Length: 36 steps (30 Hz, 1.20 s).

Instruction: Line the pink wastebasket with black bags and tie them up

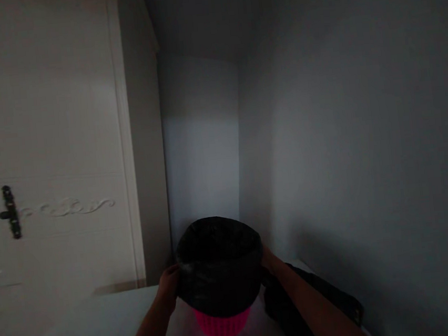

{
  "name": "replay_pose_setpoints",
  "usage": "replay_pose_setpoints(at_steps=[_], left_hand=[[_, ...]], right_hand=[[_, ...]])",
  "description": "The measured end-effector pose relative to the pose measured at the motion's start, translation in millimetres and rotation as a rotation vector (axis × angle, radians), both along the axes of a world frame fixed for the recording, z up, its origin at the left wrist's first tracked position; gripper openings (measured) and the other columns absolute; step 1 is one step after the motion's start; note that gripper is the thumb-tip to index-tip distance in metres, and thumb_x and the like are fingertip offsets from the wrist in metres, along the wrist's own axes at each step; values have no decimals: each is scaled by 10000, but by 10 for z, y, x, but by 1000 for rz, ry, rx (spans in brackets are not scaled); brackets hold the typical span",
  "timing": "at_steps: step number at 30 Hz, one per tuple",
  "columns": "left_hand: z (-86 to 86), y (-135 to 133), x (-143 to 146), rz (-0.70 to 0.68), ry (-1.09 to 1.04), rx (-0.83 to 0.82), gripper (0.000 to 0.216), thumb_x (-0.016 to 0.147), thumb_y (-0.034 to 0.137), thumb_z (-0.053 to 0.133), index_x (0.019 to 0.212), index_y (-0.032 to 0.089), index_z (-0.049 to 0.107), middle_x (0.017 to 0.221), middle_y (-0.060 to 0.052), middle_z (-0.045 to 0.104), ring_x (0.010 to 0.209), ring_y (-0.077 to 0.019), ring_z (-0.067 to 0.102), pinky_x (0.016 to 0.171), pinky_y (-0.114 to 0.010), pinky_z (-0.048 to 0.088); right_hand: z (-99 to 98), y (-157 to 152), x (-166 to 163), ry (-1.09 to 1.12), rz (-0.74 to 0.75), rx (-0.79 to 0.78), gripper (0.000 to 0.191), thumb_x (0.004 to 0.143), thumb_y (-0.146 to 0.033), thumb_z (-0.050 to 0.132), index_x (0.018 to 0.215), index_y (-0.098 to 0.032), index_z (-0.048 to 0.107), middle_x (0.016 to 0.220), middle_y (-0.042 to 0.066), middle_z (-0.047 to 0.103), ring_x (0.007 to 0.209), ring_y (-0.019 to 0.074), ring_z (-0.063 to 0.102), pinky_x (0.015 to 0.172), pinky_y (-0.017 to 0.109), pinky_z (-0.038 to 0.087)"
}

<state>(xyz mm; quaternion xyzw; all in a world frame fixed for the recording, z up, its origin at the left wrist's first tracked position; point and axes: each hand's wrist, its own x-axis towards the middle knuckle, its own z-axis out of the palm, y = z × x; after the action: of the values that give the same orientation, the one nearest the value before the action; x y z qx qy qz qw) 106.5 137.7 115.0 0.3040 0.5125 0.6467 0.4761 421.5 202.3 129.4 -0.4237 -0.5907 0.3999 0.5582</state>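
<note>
A pink slatted basket [223, 325] stands upright on the white surface. A black plastic bag [222, 287] lines it, mouth open upward and edge folded down over the outside, covering most of the basket. At the bag's left side my left hand [169, 287] is closed, fingers on the folded plastic. My right hand [270, 261] grips the bag at its right side, with its fingertips partly hidden behind the plastic. Under my right forearm lies a dark, soft-looking bundle [287, 312], too dim to name.
The white tabletop [104, 327] reaches toward a pale wall [345, 151] on the right. A white wardrobe [53, 126] with a dark handle [11, 212] rises at the left. The room is dim.
</note>
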Motion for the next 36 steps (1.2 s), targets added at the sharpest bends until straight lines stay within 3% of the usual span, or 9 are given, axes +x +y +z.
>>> replay_pose_setpoints(at_steps=[5, 10, 14, 16, 21, 25, 27, 32, 36], left_hand=[[38, -188, -51, 162, 70, 168, 383, 619, 362, 895, 920, 206, 718, 942, -82, 792, 1003, -325, 753, 800, -375, 583], [501, -408, -47, 195, 419, 468, 441, 834, 512, 759, 1218, 294, 762, 1375, -72, 733, 1379, -331, 585, 1171, -411, 426], [859, -634, 199, -213, 1103, 671, 299, 960, 484, 657, 1169, 341, 816, 1197, -70, 820, 1199, -344, 692, 1137, -503, 409], [936, -729, 331, -375, 1352, 697, 291, 959, 515, 684, 1138, 322, 809, 1103, -76, 829, 1090, -336, 724, 1081, -519, 436], [881, -848, 385, -310, 1586, 767, 326, 983, 524, 666, 841, 236, 725, 862, -64, 758, 901, -292, 707, 939, -489, 489], [789, -871, 295, -221, 1546, 873, 256, 968, 500, 704, 969, 245, 730, 970, -62, 764, 946, -280, 700, 902, -451, 502], [766, -864, 272, -180, 1551, 920, 264, 950, 491, 741, 1069, 256, 727, 966, -45, 770, 930, -276, 707, 929, -465, 506], [699, -855, 187, -109, 1581, 1004, 133, 953, 373, 764, 998, 267, 700, 944, -15, 767, 926, -256, 720, 1013, -480, 494], [406, -856, 108, -24, 1421, 952, 630, 902, 580, 766, 1460, 346, 590, 1481, -105, 667, 1368, -362, 589, 1150, -547, 443]], right_hand=[[-1, -68, 257, -83, -119, 53, 234, 579, -383, 849, 768, -265, 778, 855, 75, 819, 989, 418, 742, 1048, 627, 531], [453, -129, 277, -81, -295, 225, 530, 822, -512, 678, 1278, -247, 729, 1404, 126, 706, 1253, 327, 660, 1180, 577, 452], [925, -181, -81, -552, 132, 539, 418, 887, -433, 747, 1291, -328, 770, 1445, 65, 716, 1388, 272, 604, 1256, 471, 379], [1009, -146, -299, -934, 417, 506, 324, 802, -374, 830, 1123, -338, 838, 1256, 31, 814, 1228, 264, 712, 1150, 417, 486], [980, 83, -644, -1244, 508, 358, 219, 541, -163, 908, 512, -294, 735, 521, -50, 697, 574, 202, 698, 686, 307, 562], [1117, 193, -756, -1241, 441, 422, 35, 761, -292, 836, 793, -277, 839, 897, 41, 847, 907, 269, 768, 855, 360, 547], [1154, 191, -779, -1276, 454, 421, 162, 790, -300, 829, 949, -275, 851, 1055, 56, 851, 1002, 273, 762, 878, 357, 542], [1105, 93, -660, -1369, 490, 342, 231, 560, -144, 944, 708, -271, 819, 715, -18, 791, 679, 219, 729, 666, 295, 530], [1261, -73, -355, -1196, 304, 452, 173, 906, -304, 756, 1059, -282, 831, 1108, 54, 829, 1040, 249, 744, 935, 360, 542]])
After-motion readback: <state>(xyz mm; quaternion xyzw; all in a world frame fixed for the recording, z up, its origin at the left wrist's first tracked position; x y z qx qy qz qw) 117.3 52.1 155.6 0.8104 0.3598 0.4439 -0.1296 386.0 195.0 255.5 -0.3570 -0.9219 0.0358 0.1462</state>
